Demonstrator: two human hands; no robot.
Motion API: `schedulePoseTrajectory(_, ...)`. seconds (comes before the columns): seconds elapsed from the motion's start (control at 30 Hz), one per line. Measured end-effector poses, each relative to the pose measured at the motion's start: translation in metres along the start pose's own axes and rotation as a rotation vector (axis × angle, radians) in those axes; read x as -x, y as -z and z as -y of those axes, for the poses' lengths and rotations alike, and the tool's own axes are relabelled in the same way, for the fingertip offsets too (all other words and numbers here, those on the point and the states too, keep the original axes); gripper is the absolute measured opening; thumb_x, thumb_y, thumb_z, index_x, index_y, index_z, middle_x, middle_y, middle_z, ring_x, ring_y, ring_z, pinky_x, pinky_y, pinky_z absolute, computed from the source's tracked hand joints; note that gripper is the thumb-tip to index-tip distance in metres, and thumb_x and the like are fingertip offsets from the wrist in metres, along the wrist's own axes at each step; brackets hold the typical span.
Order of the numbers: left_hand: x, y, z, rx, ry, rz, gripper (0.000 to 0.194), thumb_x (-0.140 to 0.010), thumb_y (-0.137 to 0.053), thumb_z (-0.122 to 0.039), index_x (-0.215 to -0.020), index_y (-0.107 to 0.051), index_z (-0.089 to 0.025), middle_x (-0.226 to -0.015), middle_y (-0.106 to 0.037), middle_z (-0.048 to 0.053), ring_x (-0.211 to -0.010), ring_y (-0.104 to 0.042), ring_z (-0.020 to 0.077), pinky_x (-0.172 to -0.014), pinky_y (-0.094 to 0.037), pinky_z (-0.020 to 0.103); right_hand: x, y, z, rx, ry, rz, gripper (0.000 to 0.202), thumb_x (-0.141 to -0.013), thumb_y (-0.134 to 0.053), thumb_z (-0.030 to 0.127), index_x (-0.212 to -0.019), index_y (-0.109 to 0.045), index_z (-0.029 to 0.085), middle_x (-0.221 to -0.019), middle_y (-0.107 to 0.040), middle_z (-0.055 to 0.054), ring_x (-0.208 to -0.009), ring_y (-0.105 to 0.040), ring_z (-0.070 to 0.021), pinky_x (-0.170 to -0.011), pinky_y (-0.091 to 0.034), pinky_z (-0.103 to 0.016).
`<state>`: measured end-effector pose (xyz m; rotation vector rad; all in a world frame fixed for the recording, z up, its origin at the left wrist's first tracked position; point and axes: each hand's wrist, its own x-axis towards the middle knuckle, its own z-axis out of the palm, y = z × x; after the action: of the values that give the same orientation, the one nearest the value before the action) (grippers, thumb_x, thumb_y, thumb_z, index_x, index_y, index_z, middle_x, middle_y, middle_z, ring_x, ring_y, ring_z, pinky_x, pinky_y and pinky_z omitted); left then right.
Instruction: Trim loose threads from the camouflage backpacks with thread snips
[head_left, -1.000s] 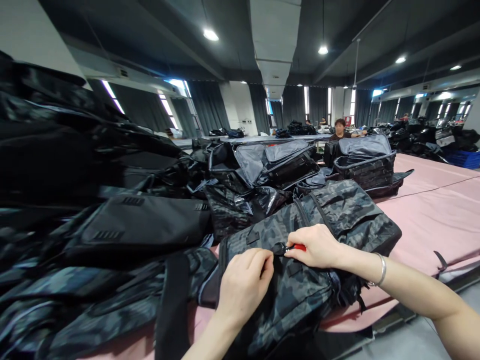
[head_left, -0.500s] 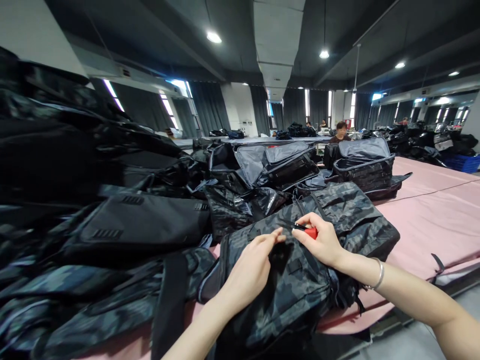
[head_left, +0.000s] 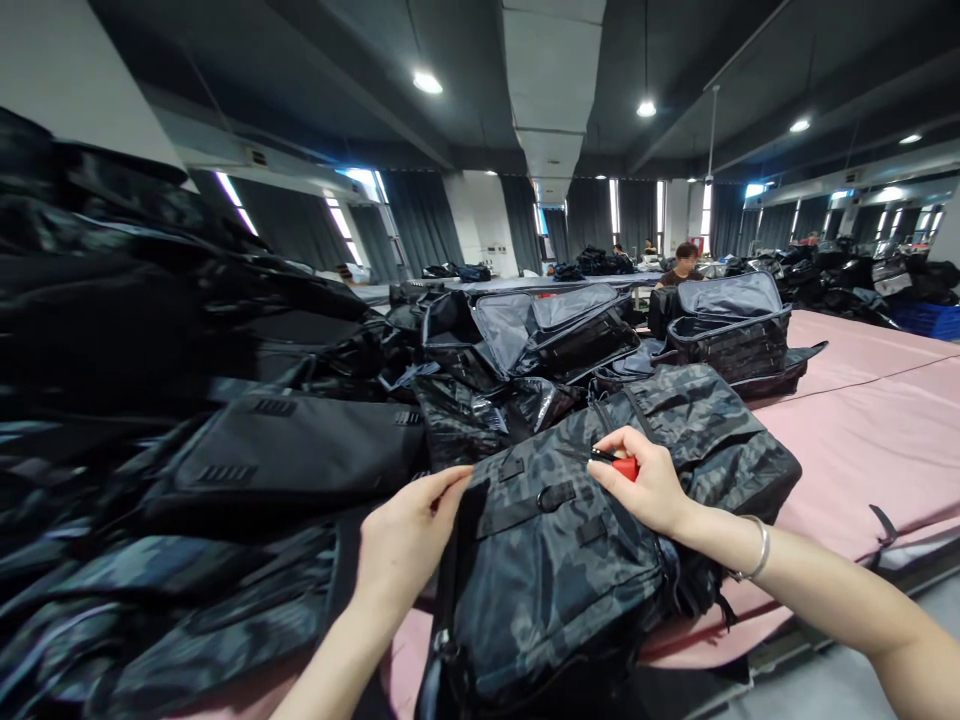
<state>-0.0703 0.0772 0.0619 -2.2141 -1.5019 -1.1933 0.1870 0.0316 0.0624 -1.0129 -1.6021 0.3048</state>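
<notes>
A dark camouflage backpack (head_left: 525, 590) lies in front of me, with webbing loops and a ring on its upper face. My right hand (head_left: 646, 482) is closed around small thread snips (head_left: 624, 467) with a red grip. Their dark, thin blades point left, just over the backpack's surface. At the backpack's left upper edge, my left hand (head_left: 409, 535) has its thumb and fingers pinched together. What lies between those fingertips, if anything, is too small to make out.
Dark bags (head_left: 292, 450) are heaped along the left. Behind stand unzipped bags with grey linings (head_left: 727, 295). Pink cloth (head_left: 870, 400) covers the table, extending to the right. A co-worker (head_left: 684, 265) is farther back, beyond the open bags.
My left hand has moved left, from beside the snips to the backpack's left edge, uncovering the ring and webbing. My right hand stays almost in place with the snips.
</notes>
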Motion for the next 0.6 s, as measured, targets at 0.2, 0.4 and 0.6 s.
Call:
schedulePoseTrajectory(0.2, -0.017, -0.008, -0.002, -0.15, -0.187, 0.183, 0.032, -0.085, -0.04, -0.033, -0.09, -0.069, -0.022, -0.089, -0.071, 0.005, -0.076, -0.067, 0.0201, -0.066, -0.05, 0.027, 0.001, -0.001, -0.001, 0.032, 0.012, 0.02, 0.024, -0.077, -0.059, 0.041, -0.086, -0.06, 0.019, -0.073, -0.06, 0.0, -0.064, -0.053, -0.013, -0.063, -0.044, -0.023)
schedulePoseTrajectory(0.4, -0.026, -0.01, -0.013, -0.376, -0.244, 0.306, 0.03, -0.085, -0.039, -0.027, -0.085, -0.068, -0.023, -0.082, -0.07, 0.004, -0.072, -0.065, 0.02, -0.056, -0.044, 0.025, 0.002, -0.001, -0.001, 0.032, 0.03, 0.034, 0.024, -0.078, -0.059, 0.04, -0.086, -0.06, 0.018, -0.073, -0.059, 0.0, -0.064, -0.053, -0.0126, -0.063, -0.043, -0.023)
schedulePoseTrajectory(0.6, -0.01, -0.019, -0.014, -0.393, -0.35, 0.033, 0.028, -0.087, -0.038, -0.026, -0.079, -0.064, -0.019, -0.074, -0.067, 0.004, -0.07, -0.063, 0.0185, -0.057, -0.041, 0.025, -0.006, 0.002, 0.003, 0.071, 0.002, 0.064, 0.021, -0.078, -0.059, 0.039, -0.084, -0.06, 0.019, -0.071, -0.06, 0.001, -0.062, -0.053, -0.0123, -0.063, -0.043, -0.023)
